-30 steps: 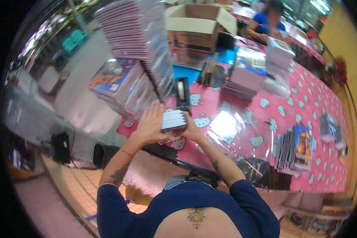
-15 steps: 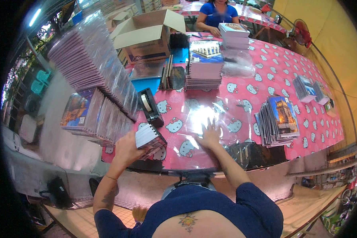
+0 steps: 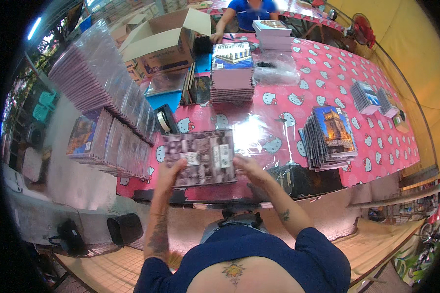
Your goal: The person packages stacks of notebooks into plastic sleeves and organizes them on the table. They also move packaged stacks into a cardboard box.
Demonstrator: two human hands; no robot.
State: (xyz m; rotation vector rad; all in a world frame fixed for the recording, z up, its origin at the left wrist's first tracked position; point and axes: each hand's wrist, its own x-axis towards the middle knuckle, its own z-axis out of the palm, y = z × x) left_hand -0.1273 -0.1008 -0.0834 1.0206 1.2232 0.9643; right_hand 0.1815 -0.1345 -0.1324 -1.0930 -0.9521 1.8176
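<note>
A notebook point(image 3: 203, 158) with a dark grey, photo-patterned cover and white label patches is held level above the table's near edge. My left hand point(image 3: 172, 172) grips its left side, thumb on top. At its right edge is my right hand point(image 3: 251, 170), fingers curled against that side. A clear plastic sheet or bag point(image 3: 274, 141) lies glossy on the tablecloth beyond my right hand. Just behind the notebook stands a black tape dispenser point(image 3: 166, 119), partly covered by it.
Tall stacks of spiral notebooks point(image 3: 95, 73) rise at the left. More stand mid-table point(image 3: 232, 80) and at the right point(image 3: 330, 136). An open cardboard box point(image 3: 166, 51) is at the back left. Across the table, a person in blue point(image 3: 249, 14) reaches one hand toward the tabletop.
My left hand has brought the notebook rightward from beside the stacks and turned its cover up. My right hand has left the plastic and come to the notebook's right edge.
</note>
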